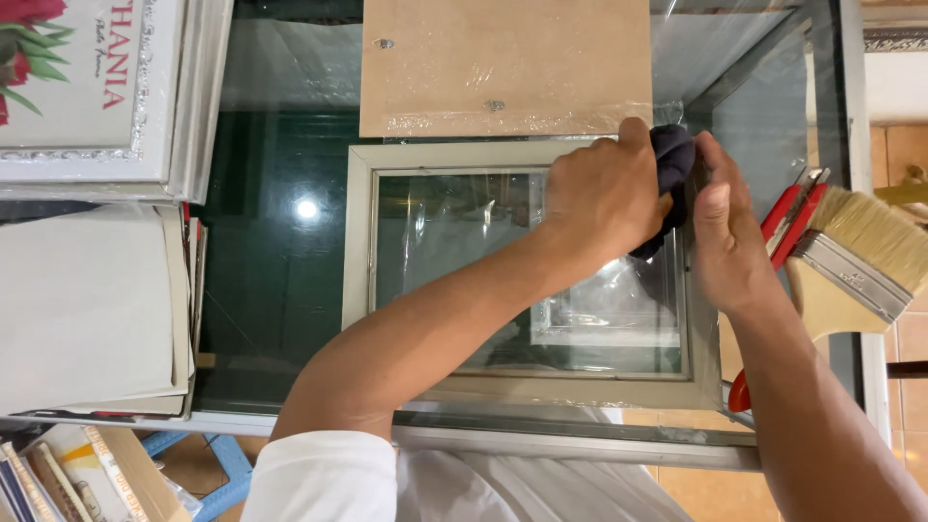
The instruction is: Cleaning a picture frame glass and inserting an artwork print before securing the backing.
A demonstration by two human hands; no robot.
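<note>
Gently now: keep left hand (599, 193) clenched around dark cloth (672, 155) at top right corner of pale picture frame (360, 242) on glass table (271, 271); brace with right hand (725, 242), fingers closed against cloth; rub glass lightly.

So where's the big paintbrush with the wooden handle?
The wide wooden-handled paintbrush lies at the right edge of the head view, just right of the right hand, resting over the red-handled tool beside the pale picture frame.
</note>
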